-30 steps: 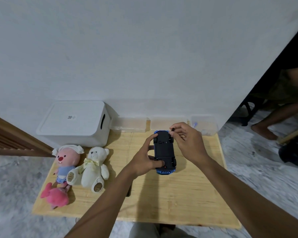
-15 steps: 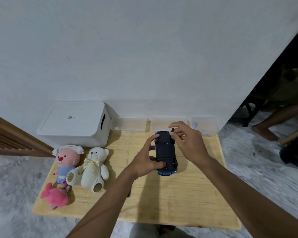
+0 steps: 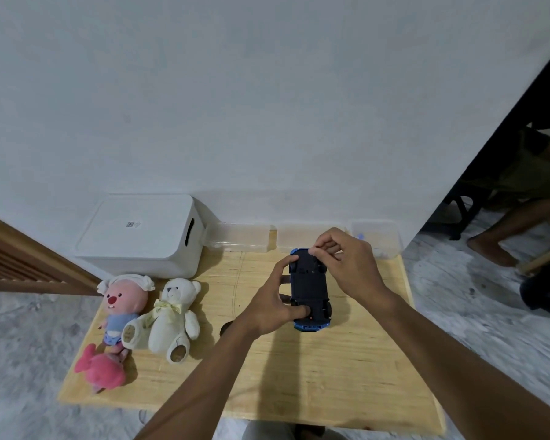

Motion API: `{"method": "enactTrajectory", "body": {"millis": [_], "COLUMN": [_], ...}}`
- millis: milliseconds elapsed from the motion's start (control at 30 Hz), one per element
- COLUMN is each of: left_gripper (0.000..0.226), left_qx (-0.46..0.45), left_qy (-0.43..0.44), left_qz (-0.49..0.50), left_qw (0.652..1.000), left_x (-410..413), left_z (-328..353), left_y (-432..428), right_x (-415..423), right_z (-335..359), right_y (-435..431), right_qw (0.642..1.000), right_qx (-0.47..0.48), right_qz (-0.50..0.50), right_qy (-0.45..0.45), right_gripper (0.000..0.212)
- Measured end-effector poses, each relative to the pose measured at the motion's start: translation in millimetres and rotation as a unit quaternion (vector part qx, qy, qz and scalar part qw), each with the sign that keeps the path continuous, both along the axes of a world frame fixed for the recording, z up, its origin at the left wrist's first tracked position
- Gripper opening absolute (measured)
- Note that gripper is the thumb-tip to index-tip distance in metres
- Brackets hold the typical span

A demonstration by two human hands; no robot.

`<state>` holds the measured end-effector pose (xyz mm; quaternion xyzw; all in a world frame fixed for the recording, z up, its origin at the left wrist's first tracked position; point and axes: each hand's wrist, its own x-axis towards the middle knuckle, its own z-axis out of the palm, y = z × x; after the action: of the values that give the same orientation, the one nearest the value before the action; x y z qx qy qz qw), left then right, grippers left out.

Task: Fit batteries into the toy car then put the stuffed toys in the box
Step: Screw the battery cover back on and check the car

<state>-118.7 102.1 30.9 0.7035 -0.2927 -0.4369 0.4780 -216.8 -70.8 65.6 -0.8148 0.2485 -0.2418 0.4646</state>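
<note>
Blue plastic toy car (image 3: 308,284) lies belly-up on pale wooden table (image 3: 299,376), barely shifted over last second. Left hand (image 3: 267,308) clamped round its side. Right hand (image 3: 350,265) pinching its far end, and dark tip shown earlier now hidden. Judged battery stage unfinished. Three stuffed toys (image 3: 172,315) lie untouched beside lidded white box (image 3: 140,233).

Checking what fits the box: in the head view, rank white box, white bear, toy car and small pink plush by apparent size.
1. white box
2. white bear
3. toy car and small pink plush: look alike; car partly covered, plush nearer: unranked.
</note>
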Motion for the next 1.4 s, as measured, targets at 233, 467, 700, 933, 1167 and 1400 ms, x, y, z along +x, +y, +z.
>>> {"method": "enactTrajectory", "body": {"millis": [233, 467, 700, 933, 1167, 1400], "left_gripper": [0.096, 0.095, 0.096, 0.096, 0.095, 0.096], "left_qx": [-0.001, -0.003, -0.008, -0.012, -0.016, -0.014], "left_qy": [0.002, 0.002, 0.000, -0.014, -0.001, 0.009], "left_qz": [-0.001, 0.011, 0.007, -0.016, -0.008, 0.001], "left_qw": [1.000, 1.000, 1.000, 1.000, 1.000, 1.000], "left_x": [-1, 1, 2, 1, 6, 11], "left_z": [2, 6, 13, 22, 24, 19], "left_y": [-10, -17, -24, -29, -29, -17], "right_x": [-10, -5, -8, 6, 7, 12], "right_z": [-1, -1, 0, 13, 10, 18], "right_y": [-6, -13, -14, -20, -16, -16], "right_qw": [0.996, 0.999, 0.999, 0.997, 0.997, 0.997], "right_qx": [-0.062, 0.016, 0.006, 0.048, 0.038, 0.062], "right_qz": [0.068, -0.008, 0.005, -0.019, -0.036, -0.043], "right_qy": [-0.011, -0.028, -0.043, -0.049, -0.054, -0.033], "right_gripper": [0.021, 0.012, 0.016, 0.007, 0.014, 0.010]}}
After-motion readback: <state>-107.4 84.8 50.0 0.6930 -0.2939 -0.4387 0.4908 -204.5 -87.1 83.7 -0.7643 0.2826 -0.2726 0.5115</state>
